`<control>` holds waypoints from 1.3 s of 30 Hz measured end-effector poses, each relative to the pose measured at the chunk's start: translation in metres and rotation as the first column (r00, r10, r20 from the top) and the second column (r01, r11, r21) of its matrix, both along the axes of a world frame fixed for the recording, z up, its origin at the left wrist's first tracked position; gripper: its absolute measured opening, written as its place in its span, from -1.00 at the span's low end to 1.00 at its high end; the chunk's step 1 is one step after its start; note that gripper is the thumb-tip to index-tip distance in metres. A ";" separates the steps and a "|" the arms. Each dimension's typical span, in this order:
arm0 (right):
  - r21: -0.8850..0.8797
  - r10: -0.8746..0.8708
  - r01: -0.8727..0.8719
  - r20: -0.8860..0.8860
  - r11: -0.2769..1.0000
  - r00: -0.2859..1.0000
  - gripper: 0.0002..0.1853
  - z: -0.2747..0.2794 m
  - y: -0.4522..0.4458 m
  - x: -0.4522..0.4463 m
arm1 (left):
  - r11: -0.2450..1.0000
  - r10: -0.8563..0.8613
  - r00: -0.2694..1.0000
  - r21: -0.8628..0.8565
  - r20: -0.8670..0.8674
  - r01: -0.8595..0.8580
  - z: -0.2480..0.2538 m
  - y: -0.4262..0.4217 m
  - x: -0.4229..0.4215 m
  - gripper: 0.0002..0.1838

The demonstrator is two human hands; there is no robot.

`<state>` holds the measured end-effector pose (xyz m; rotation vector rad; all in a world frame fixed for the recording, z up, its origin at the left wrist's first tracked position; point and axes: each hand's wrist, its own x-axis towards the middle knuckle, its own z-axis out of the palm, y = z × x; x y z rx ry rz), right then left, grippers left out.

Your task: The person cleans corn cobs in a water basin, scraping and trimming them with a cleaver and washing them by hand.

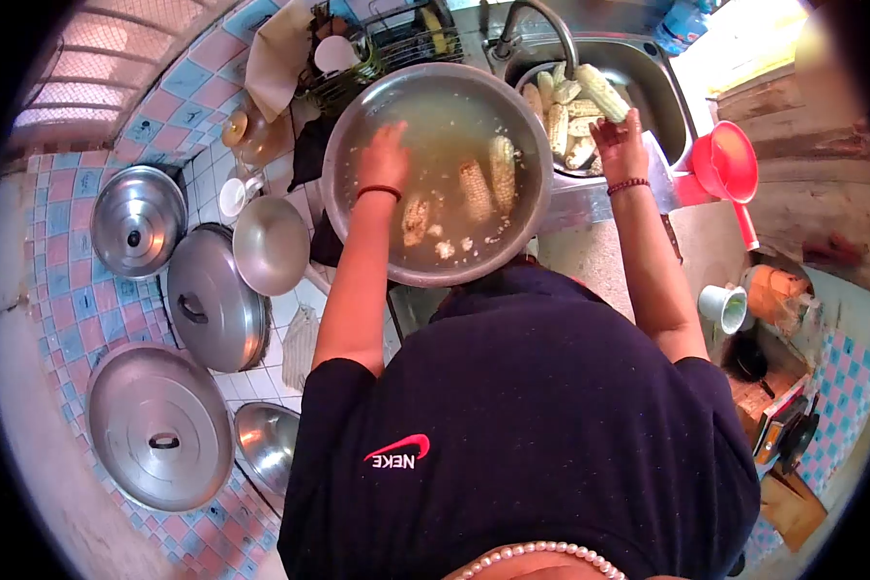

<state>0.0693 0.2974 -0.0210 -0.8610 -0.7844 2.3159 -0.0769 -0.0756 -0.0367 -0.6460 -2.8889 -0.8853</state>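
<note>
A wide metal basin (437, 274) of cloudy water stands in front of me, with several corn cobs in it, among them a pale cob (503, 174) and a browner cob (475, 191). My left hand (384, 158) is dipped in the water at the basin's left side, fingers stretched out and blurred by the water; I see nothing in it. Over the sink, my right hand (621, 145) grips the lower end of a corn cob (601, 94). Below that cob, more corn (558, 128) is heaped in a bowl inside the metal sink (669, 101).
A curved faucet (551, 21) rises behind the sink. To the right are a red dipper (725, 161) and a white cup (723, 308). Pot lids (159, 425), a lidded pot (213, 295) and a metal bowl (272, 246) stand at left. A dish rack (396, 58) is behind the basin.
</note>
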 end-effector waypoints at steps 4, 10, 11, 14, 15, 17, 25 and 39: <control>-0.164 0.029 -0.063 -0.205 0.984 0.978 -0.65 -0.021 0.015 -0.011 | 0.975 -0.032 0.999 -0.219 -0.032 0.024 0.014 0.027 0.047 -0.42; -0.413 -0.089 0.025 -0.138 0.910 0.986 -0.63 -0.090 0.036 -0.010 | 0.950 -0.197 0.954 -0.198 0.228 0.243 0.007 0.084 0.095 -0.44; -0.411 -0.083 0.063 -0.033 0.909 0.996 -0.63 -0.114 0.043 -0.011 | 0.930 -0.186 0.925 -0.243 0.331 0.274 0.010 0.090 0.094 -0.49; -0.373 -0.092 0.184 0.251 0.910 0.964 -0.63 -0.123 0.031 -0.016 | 0.751 -0.239 0.913 -0.533 0.332 0.390 -0.004 0.094 0.077 -0.50; -0.493 -0.072 0.195 0.257 0.848 0.964 -0.57 -0.118 0.031 -0.016 | 0.799 -0.204 0.959 -0.532 0.199 0.280 -0.010 0.095 0.077 -0.50; -0.273 -0.013 0.099 0.301 0.957 0.954 -0.54 -0.090 0.013 -0.011 | 0.877 -0.113 0.991 -0.477 -0.069 0.066 -0.021 0.101 0.079 -0.50; 0.835 0.178 -0.382 0.338 0.397 0.924 -0.65 -0.001 -0.108 -0.008 | 0.977 -0.139 0.982 -0.144 0.125 0.157 -0.046 0.114 0.078 -0.38; 0.611 0.693 -0.691 0.302 0.387 0.655 -0.35 0.076 -0.126 -0.055 | 0.555 -0.747 0.271 0.794 0.607 -0.248 0.050 0.030 0.024 -0.56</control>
